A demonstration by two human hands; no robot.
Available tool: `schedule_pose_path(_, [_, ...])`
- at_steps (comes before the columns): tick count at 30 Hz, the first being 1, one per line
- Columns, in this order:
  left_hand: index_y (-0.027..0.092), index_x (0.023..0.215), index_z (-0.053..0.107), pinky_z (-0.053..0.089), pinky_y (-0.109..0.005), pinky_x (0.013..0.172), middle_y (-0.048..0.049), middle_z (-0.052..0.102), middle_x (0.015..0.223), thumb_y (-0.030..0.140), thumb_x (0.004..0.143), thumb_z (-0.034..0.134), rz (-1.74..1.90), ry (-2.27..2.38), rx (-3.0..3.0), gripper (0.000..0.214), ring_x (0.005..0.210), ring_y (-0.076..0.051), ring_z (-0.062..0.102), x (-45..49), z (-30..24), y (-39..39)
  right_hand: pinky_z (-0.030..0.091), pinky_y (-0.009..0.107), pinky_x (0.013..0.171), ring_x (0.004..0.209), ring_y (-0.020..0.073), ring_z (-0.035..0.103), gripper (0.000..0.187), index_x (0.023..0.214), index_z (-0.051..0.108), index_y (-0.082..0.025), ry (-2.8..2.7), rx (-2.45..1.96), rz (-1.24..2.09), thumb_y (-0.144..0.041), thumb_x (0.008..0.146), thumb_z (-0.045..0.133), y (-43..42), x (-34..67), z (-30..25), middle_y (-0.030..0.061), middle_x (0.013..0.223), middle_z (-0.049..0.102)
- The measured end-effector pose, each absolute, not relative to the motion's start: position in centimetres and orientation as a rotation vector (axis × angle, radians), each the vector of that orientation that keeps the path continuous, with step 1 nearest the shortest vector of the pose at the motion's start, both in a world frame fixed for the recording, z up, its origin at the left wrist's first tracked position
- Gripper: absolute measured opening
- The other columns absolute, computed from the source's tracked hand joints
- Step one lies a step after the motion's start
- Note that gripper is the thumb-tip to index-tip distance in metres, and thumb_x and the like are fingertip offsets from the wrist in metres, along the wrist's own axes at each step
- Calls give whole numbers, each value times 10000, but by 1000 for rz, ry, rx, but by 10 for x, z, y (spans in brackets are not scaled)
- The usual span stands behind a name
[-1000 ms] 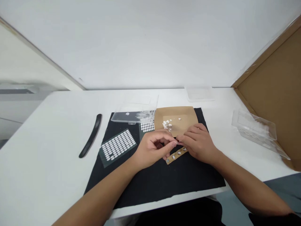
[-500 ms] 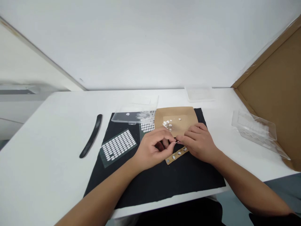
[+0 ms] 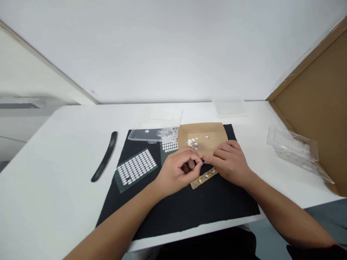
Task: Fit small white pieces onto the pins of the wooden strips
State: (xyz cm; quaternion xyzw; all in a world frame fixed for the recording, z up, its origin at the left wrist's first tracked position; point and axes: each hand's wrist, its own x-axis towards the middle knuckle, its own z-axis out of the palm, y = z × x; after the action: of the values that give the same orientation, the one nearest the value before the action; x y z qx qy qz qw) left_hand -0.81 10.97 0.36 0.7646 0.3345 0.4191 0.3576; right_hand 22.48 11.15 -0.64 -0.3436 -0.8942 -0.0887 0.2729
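My left hand (image 3: 180, 166) is closed in a pinch, thumb and forefinger on a tiny shiny piece (image 3: 204, 163) too small to name. Close beside it is my right hand (image 3: 230, 162), fingers bent and pressed together, their tips meeting the same piece. Below the fingertips a narrow tan strip (image 3: 196, 185) lies slantwise, with several small white-and-dark oval pieces along it; its right end is hidden under my right hand. Just beyond both hands stands a tan paper tray (image 3: 206, 128) with loose white ovals (image 3: 192, 142) in it.
Under everything is a black cloth (image 3: 195, 220). On it lie a sheet of white oval stickers (image 3: 137, 168) and a second, partly covered sheet (image 3: 170, 147). Clear plastic boxes (image 3: 146, 135) stand left, back and right (image 3: 292, 144). A curved black nail file (image 3: 105, 157) lies left; cardboard (image 3: 314, 86) rises right.
Both hands stay almost in place. My right fingertips have shifted slightly, and more of the tiny shiny piece shows between the hands.
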Motion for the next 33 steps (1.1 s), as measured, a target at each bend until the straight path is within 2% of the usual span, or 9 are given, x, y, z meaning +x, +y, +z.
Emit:
schedule_pose_path(9, [165,956,685,496,-148,486,-59,669,908,188,1006,599,986,858,1999,103,595,-73,603,-11,2,109,328,364,834,779,165,505,283,1078,759,-298,-2402,-941,-261,-90,1012,580,113,227,-3,-29,697,627])
schedule_pose_path(15, [170,946,653,559,-170,481,-46,638,927,260,1025,603,906,876,1757,129,565,-79,657,-9,3,105,329,361,843,787,165,508,289,1107,767,-316,-2390,-942,-211,-105,1010,595,112,229,-4,-31,703,631])
schedule_pose_path(19, [166,938,630,587,-187,452,-21,620,861,350,1031,622,871,860,1503,206,530,-100,686,-6,4,102,331,359,831,776,162,519,309,1151,773,-321,-2365,-922,-181,-104,1012,602,112,228,-2,-34,698,635])
schedule_pose_path(24, [156,960,632,579,-192,419,18,622,690,449,1001,671,835,863,1337,299,479,-111,660,-5,5,100,333,347,813,746,151,532,162,1093,792,-286,-2317,-914,-97,-221,1043,653,111,225,0,-35,682,651])
schedule_pose_path(28, [155,967,629,537,-165,396,32,641,562,495,986,689,808,894,1274,345,405,-101,617,-4,4,101,339,349,813,733,151,525,141,1085,794,-269,-2306,-907,-48,-246,1048,660,110,223,-2,-35,678,661])
schedule_pose_path(33, [161,954,621,504,-153,383,29,665,536,533,970,700,776,918,1239,380,375,-102,610,-5,5,102,344,351,814,741,154,532,156,1077,796,-274,-2296,-882,-50,-217,1044,655,111,223,-3,-32,678,661])
